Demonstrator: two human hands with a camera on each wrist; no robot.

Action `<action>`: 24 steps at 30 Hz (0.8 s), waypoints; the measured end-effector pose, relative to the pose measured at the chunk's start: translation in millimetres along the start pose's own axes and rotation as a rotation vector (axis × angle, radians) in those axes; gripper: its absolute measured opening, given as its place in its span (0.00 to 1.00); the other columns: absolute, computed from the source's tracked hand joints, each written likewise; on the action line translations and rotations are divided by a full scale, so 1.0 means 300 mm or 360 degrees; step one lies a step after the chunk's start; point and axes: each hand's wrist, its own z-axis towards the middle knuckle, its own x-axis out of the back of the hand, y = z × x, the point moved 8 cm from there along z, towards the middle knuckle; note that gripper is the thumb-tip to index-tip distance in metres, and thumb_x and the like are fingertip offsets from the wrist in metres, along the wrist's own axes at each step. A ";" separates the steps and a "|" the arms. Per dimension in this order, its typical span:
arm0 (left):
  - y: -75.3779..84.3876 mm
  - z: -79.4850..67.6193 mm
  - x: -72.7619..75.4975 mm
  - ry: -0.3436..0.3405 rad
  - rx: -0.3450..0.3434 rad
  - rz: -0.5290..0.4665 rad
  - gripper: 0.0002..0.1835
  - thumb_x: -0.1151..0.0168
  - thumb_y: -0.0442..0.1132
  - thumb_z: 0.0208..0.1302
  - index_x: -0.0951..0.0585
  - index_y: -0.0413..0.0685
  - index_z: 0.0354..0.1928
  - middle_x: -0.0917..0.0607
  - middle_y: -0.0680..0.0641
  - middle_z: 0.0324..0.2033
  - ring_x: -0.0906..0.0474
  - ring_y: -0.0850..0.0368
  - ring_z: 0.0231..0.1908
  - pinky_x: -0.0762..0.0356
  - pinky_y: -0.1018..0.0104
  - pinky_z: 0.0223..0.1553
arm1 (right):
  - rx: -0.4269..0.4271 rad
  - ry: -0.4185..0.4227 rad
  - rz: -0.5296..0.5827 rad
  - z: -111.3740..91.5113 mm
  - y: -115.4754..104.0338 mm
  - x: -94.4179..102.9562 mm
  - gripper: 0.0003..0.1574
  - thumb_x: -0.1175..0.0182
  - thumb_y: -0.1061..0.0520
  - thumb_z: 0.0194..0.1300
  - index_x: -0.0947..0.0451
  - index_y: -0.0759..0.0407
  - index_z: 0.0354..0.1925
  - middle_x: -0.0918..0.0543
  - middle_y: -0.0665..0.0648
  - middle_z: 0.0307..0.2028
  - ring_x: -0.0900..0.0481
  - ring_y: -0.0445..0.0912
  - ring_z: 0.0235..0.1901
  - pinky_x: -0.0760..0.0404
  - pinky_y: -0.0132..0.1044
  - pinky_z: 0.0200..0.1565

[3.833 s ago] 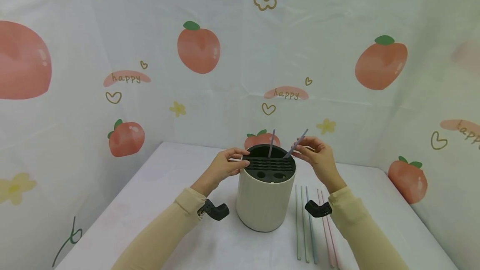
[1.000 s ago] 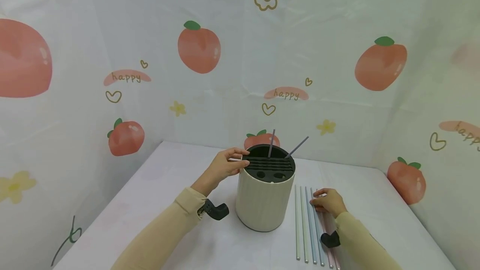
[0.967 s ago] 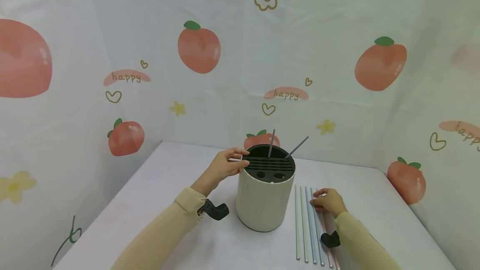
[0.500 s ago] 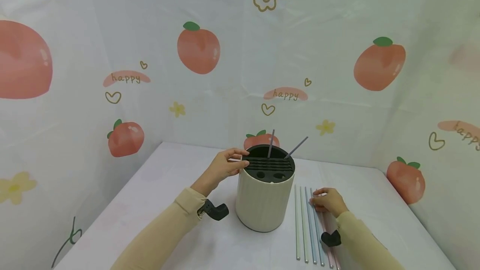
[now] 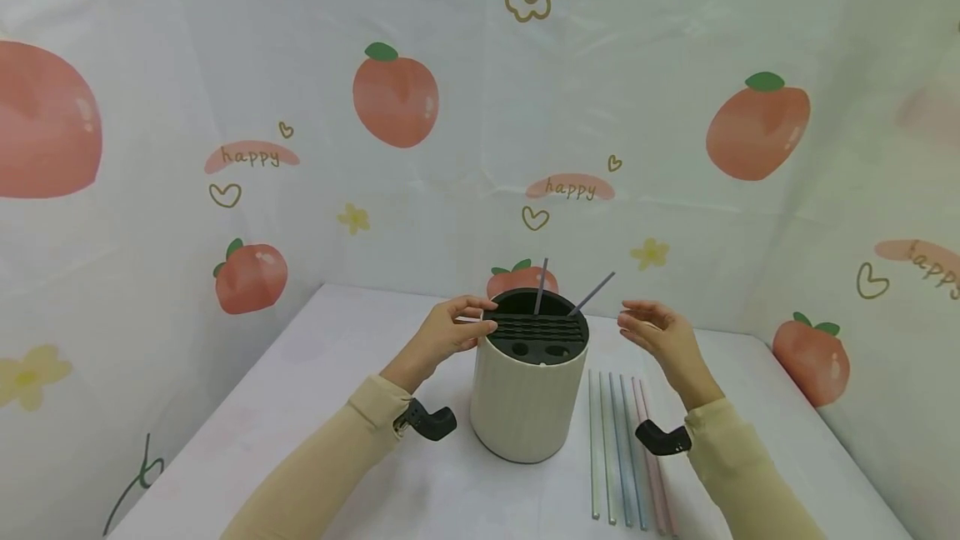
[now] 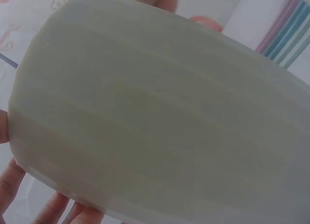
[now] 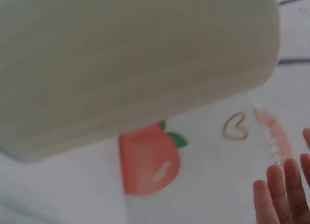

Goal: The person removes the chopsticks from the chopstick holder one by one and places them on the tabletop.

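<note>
Upright on the table stands a cream, round knife holder (image 5: 528, 402) with a black slotted insert (image 5: 536, 329). My left hand (image 5: 446, 332) grips its left rim; in the left wrist view the fingers (image 6: 51, 207) lie against its side. Two slim purple chopsticks (image 5: 593, 293) rise from the wide rear opening, one nearly upright, one leaning right. To the right of the holder, my right hand (image 5: 663, 336) is raised in the air with nothing in it. Its fingers (image 7: 293, 187) look loosely extended in the right wrist view.
Green chopsticks (image 5: 602, 448), blue chopsticks (image 5: 628, 448) and pink chopsticks (image 5: 654, 473), two of each colour, lie side by side on the white-covered table (image 5: 337, 457), right of the holder. A fruit-print cloth (image 5: 450, 223) hangs behind.
Earlier my right hand was at the leaning purple chopstick, then down at the chopsticks on the table. It has since risen away from them, empty. My left hand keeps its place on the rim.
</note>
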 end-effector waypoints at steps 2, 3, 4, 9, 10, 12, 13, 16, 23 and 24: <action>0.000 0.000 -0.001 -0.0002 0.0002 0.0000 0.18 0.33 0.39 0.62 0.19 0.49 0.55 0.27 0.38 0.59 0.25 0.44 0.57 0.21 0.52 0.54 | 0.0113 -0.0019 0.0123 0.006 -0.052 -0.027 0.11 0.39 0.64 0.65 0.22 0.53 0.45 0.17 0.45 0.40 0.16 0.38 0.42 0.18 0.29 0.47; -0.001 0.000 -0.001 -0.0003 0.0003 -0.0001 0.18 0.33 0.39 0.62 0.19 0.50 0.54 0.27 0.38 0.59 0.25 0.44 0.57 0.21 0.52 0.54 | 0.0162 -0.0026 0.0164 0.008 -0.073 -0.040 0.12 0.39 0.65 0.65 0.22 0.53 0.45 0.16 0.46 0.40 0.16 0.38 0.41 0.18 0.29 0.47; 0.000 0.000 -0.001 -0.0004 0.0000 0.0000 0.18 0.33 0.39 0.62 0.19 0.50 0.54 0.27 0.38 0.59 0.25 0.44 0.57 0.21 0.52 0.54 | 0.0210 -0.0035 0.0203 0.009 -0.092 -0.055 0.12 0.39 0.66 0.65 0.21 0.55 0.46 0.16 0.47 0.40 0.16 0.38 0.41 0.18 0.30 0.47; -0.001 0.003 0.000 -0.0009 -0.0029 -0.0001 0.19 0.33 0.39 0.62 0.20 0.48 0.55 0.27 0.38 0.59 0.26 0.44 0.57 0.20 0.53 0.53 | 0.0342 -0.0052 0.0273 0.017 -0.135 -0.111 0.12 0.41 0.70 0.64 0.21 0.60 0.45 0.15 0.49 0.39 0.15 0.40 0.39 0.18 0.33 0.47; -0.001 0.004 0.001 -0.0011 -0.0034 0.0000 0.19 0.33 0.39 0.62 0.20 0.48 0.55 0.27 0.38 0.59 0.26 0.44 0.57 0.20 0.53 0.53 | 0.0352 -0.0057 0.0278 0.019 -0.137 -0.120 0.12 0.41 0.71 0.64 0.21 0.61 0.45 0.15 0.49 0.39 0.15 0.40 0.39 0.17 0.34 0.47; -0.002 0.005 0.001 -0.0016 -0.0044 -0.0001 0.19 0.33 0.40 0.62 0.20 0.48 0.55 0.27 0.38 0.59 0.27 0.45 0.57 0.20 0.54 0.53 | 0.0363 -0.0074 0.0291 0.024 -0.139 -0.136 0.12 0.41 0.71 0.63 0.20 0.60 0.43 0.15 0.49 0.39 0.15 0.40 0.39 0.17 0.34 0.47; -0.002 0.006 0.001 -0.0019 -0.0048 -0.0002 0.19 0.33 0.40 0.62 0.20 0.47 0.55 0.27 0.38 0.59 0.27 0.45 0.57 0.20 0.55 0.53 | 0.0373 -0.0093 0.0308 0.026 -0.140 -0.143 0.12 0.41 0.72 0.63 0.20 0.61 0.43 0.16 0.50 0.39 0.15 0.40 0.40 0.17 0.35 0.47; -0.003 0.008 0.001 -0.0019 -0.0053 0.0001 0.19 0.33 0.40 0.61 0.20 0.47 0.55 0.27 0.38 0.59 0.27 0.45 0.57 0.19 0.55 0.52 | 0.0384 -0.0150 0.0355 0.031 -0.139 -0.162 0.11 0.41 0.73 0.63 0.20 0.61 0.41 0.16 0.51 0.40 0.15 0.41 0.40 0.17 0.35 0.47; -0.002 0.005 -0.001 -0.0021 -0.0043 -0.0003 0.19 0.33 0.39 0.61 0.19 0.47 0.55 0.26 0.39 0.58 0.26 0.46 0.57 0.20 0.55 0.52 | 0.0329 -0.0191 0.0420 0.041 -0.121 -0.184 0.11 0.41 0.73 0.63 0.20 0.59 0.38 0.17 0.52 0.41 0.14 0.42 0.40 0.17 0.37 0.46; -0.002 0.005 0.000 -0.0019 -0.0045 0.0000 0.19 0.33 0.40 0.61 0.19 0.47 0.55 0.26 0.39 0.58 0.26 0.46 0.57 0.20 0.55 0.52 | 0.0331 -0.0190 0.0421 0.042 -0.121 -0.185 0.11 0.41 0.73 0.63 0.20 0.59 0.38 0.16 0.52 0.40 0.14 0.42 0.40 0.17 0.37 0.46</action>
